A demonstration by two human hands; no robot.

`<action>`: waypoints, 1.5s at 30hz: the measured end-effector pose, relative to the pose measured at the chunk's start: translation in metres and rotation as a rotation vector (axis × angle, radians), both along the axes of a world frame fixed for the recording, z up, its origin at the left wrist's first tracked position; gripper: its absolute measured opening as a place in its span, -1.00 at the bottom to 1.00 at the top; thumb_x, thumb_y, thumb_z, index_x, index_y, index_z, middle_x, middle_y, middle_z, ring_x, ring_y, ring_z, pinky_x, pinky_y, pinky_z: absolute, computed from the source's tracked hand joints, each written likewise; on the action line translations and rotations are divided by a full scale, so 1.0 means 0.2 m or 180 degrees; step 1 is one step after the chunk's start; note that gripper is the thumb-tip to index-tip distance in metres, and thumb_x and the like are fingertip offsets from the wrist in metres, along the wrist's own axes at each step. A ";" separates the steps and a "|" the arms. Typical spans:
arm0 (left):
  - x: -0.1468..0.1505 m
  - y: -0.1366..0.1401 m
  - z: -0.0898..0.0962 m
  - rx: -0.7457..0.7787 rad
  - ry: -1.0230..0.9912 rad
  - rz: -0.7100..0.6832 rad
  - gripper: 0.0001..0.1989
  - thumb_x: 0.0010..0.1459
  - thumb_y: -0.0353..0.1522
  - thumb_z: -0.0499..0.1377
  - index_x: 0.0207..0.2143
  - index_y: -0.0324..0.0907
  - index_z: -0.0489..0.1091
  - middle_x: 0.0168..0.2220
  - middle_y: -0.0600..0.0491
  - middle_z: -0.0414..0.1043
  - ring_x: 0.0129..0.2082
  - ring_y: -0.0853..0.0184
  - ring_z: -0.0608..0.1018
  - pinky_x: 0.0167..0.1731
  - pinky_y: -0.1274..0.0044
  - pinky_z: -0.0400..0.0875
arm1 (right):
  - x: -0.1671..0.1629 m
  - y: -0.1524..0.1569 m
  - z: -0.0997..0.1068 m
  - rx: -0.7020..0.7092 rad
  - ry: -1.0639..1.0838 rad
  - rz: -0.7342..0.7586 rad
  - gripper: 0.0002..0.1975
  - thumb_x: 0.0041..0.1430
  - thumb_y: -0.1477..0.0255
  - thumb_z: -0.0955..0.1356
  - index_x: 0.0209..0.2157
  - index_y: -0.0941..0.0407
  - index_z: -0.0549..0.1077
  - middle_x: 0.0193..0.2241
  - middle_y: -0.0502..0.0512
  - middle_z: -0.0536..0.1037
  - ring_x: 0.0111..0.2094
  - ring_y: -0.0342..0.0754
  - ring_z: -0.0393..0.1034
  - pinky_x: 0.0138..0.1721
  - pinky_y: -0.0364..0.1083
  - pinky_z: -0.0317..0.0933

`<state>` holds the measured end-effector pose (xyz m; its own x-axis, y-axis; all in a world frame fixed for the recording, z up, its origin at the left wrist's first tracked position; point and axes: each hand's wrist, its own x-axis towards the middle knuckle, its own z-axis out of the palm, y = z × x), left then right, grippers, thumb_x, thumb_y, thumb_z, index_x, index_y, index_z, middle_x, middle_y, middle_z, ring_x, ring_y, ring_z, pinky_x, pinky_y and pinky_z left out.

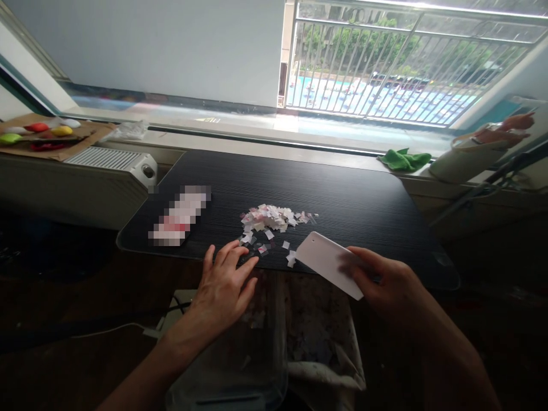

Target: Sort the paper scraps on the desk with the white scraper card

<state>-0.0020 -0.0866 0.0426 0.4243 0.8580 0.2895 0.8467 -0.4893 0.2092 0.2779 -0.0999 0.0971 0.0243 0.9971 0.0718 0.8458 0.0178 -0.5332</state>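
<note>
My right hand [381, 279] grips a flat white card-like plate [327, 260] with a small hole near one corner. The plate is tilted over the front edge of the dark table [351, 194], its far end beside a few loose scraps. My left hand [225, 277] is open with fingers spread and bent, its fingertips at the table's front edge near other scraps. A heap of small cut paper pieces [269, 218], mostly white with some pink, lies mid-table. Left of it lies a pixelated white and red item [182, 217] whose kind I cannot make out.
Below the table edge stand a clear plastic bin [280, 342] and a lined container [355, 354]. A green cloth [405, 160] and a pale container [464, 160] are at the right sill. A radiator [111, 162] and cardboard [81, 145] with colourful items are at the left.
</note>
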 end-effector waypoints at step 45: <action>-0.07 0.06 0.03 -0.0108 0.0129 0.0242 -0.65 0.20 -0.39 0.02 0.00 -0.20 0.43 0.01 -0.17 0.40 0.16 0.02 0.31 0.16 -0.04 0.07 | -0.07 0.00 -0.02 0.0168 0.0203 0.0049 -0.71 0.17 0.39 0.27 -0.11 0.07 0.52 -0.35 0.04 0.66 -0.42 -0.03 0.53 -0.41 -0.14 0.30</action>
